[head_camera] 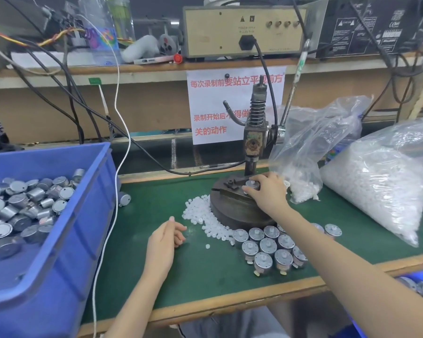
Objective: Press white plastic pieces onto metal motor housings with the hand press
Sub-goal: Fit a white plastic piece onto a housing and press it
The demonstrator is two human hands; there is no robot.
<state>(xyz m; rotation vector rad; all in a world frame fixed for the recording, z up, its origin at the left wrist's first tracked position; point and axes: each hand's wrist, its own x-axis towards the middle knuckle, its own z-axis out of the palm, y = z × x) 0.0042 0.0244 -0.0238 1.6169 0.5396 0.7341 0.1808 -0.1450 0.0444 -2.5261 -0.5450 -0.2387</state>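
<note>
The person's right forearm reaches in from the lower right, and the right hand (269, 191) grips a metal motor housing (251, 184) between thumb and curled fingers. The housing stands on the dark round base (232, 213) of the hand press (254, 140), just below the ram. A small white piece seems to sit on top of it.

The left hand (166, 236) rests on the green bench (205, 276) with its fingers loosely curled. Whether it pinches anything cannot be told.

Loose white plastic pieces (200, 213) lie heaped against the base's left edge. A cluster of upright motors (269, 245) stands in front of the base. A blue bin (59, 240) at the left holds many more housings. Two clear bags of white pieces (388, 181) lie to the right of the press.
</note>
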